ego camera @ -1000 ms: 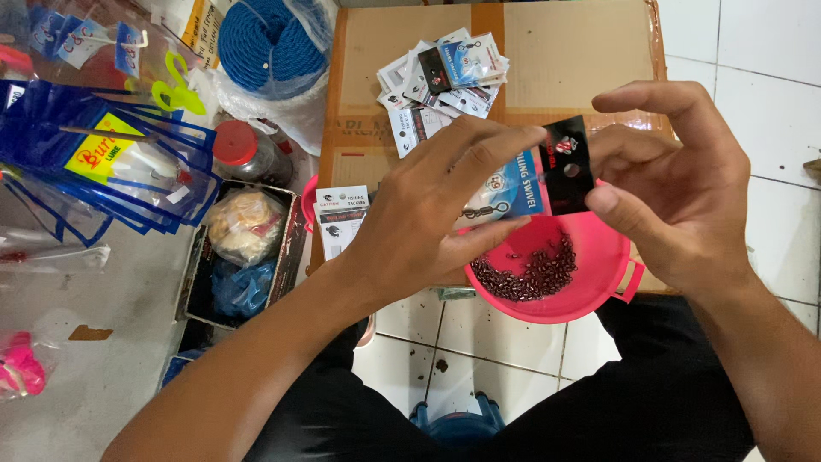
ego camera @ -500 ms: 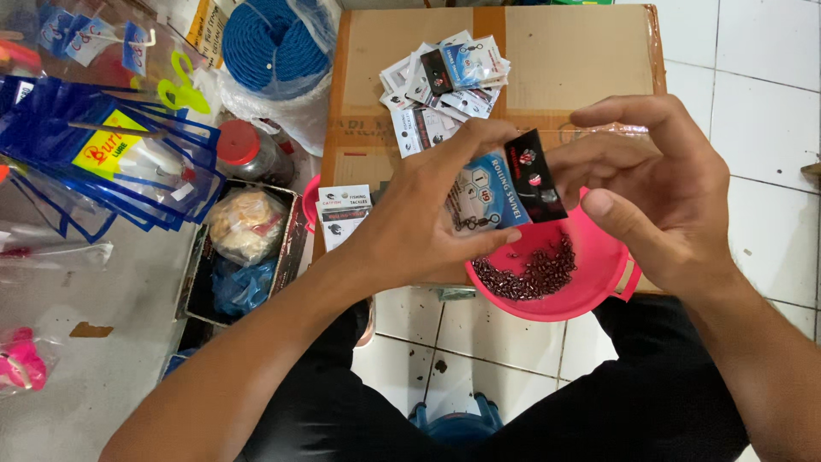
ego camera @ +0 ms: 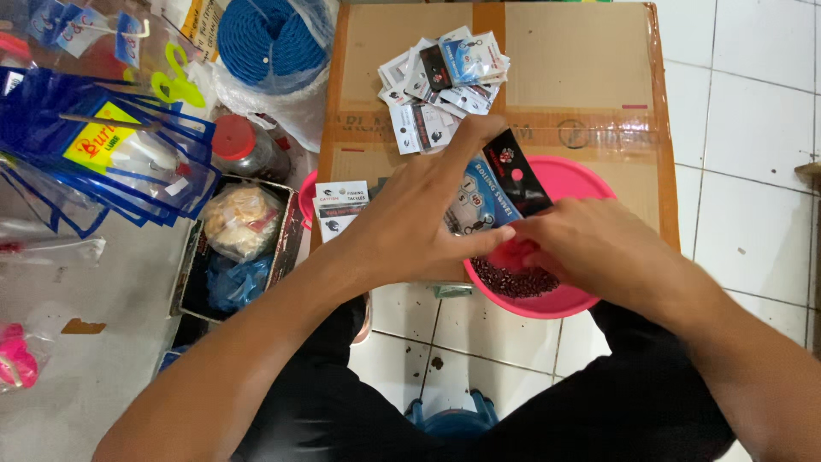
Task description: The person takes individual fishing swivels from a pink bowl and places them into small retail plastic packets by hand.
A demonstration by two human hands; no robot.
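My left hand holds a small stack of flat packets, a blue-and-white one with a black one on top, tilted above a pink bowl. The bowl holds many tiny dark metal pieces. My right hand reaches down into the bowl, palm down, fingers over the dark pieces; what is in its fingers is hidden. A pile of several similar small packets lies on the brown cardboard box behind the bowl.
One white packet leans by the box's left edge. Left of it are a small open box with bagged items, a red-lidded jar, a coil of blue rope and blue plastic-sleeved packs. White tiled floor lies to the right.
My right hand has let go of the packets and dropped down into the pink bowl. The left hand keeps the packets and has lowered slightly.
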